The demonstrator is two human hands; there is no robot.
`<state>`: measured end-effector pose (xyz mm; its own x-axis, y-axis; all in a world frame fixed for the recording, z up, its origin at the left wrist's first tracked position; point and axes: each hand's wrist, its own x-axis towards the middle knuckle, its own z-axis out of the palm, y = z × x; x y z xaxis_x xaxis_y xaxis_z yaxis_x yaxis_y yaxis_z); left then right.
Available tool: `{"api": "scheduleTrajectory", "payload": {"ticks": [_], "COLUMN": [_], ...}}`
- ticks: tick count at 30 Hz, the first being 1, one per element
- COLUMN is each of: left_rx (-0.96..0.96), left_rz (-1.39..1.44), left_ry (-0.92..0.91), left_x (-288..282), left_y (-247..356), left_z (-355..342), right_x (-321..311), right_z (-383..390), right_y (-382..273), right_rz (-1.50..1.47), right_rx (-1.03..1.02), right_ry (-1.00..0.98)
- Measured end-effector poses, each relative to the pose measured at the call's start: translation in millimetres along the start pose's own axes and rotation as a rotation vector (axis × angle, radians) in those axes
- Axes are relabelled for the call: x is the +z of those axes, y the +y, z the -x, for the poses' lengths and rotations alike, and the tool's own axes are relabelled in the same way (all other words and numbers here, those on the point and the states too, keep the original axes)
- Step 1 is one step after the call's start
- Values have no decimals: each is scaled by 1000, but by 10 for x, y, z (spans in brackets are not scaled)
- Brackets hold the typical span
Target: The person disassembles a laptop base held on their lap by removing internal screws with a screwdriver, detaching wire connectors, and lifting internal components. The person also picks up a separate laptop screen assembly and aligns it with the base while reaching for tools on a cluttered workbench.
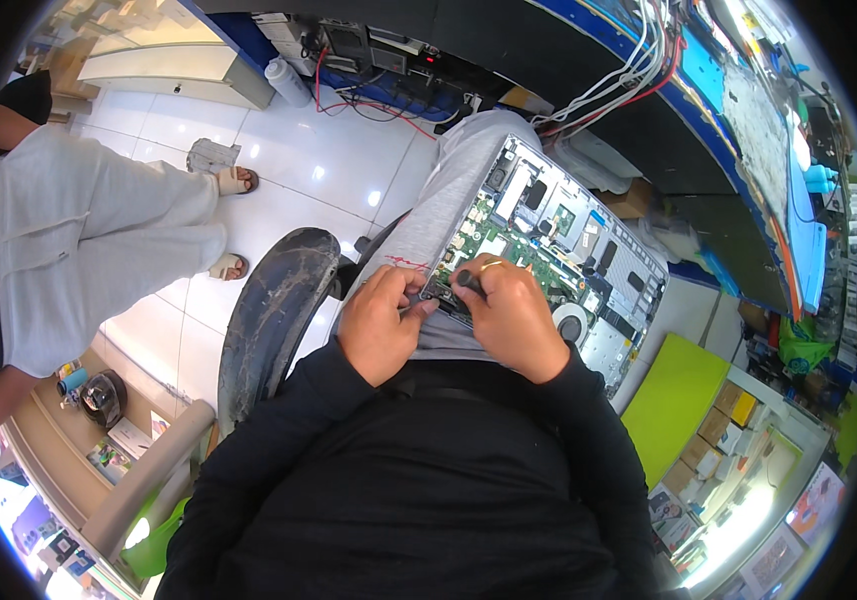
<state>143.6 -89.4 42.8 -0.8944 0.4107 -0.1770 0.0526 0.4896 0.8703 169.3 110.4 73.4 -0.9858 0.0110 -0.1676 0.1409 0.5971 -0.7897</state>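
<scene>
An opened laptop base (589, 225) lies tilted across my grey-trousered lap, its green circuit board (509, 245) and a round fan (570, 328) exposed. My right hand (517, 315) is closed around the dark handle of a screwdriver (468, 283), held over the edge of the base nearest me. The screwdriver's tip is hidden by my fingers and the parts below. Beside it, my left hand (384, 318) has curled fingers and a thumb gripping the near left corner of the base. Whether a small part is also between those fingers cannot be made out.
On the left stands another person in light trousers (99, 250) and sandals. A worn black chair seat (284, 310) is close by my left arm. A workbench (749, 120) with hanging cables (639, 70) runs along the upper right. White floor tiles (339, 180) stretch between.
</scene>
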Motion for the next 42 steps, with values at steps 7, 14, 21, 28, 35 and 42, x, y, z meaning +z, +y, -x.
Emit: {"api": "scheduleTrajectory", "payload": {"ticks": [7,14,21,28,35,42], "left_rx": [2,36,26,32,-10,23], "left_rz": [-37,-14,-10,19,-6,1], "left_ry": [1,18,18,20,32,16], "left_x": [-23,8,-2,10,9,14], "left_y": [30,-33,-21,-24,23,103], "left_z": [-14,6,6,-8,8,-34], "right_x": [186,238,250,61,-405,-304], "right_z": [-102,-79,-78,-79,50,261], "right_y": [-51,8,49,-22,-233,-95], "right_rz": [161,136,158,-85,1,-92], "right_rx": [-212,-227,-211,-57,-186,-237], "right_ry": [-21,1,28,107,230,264]}}
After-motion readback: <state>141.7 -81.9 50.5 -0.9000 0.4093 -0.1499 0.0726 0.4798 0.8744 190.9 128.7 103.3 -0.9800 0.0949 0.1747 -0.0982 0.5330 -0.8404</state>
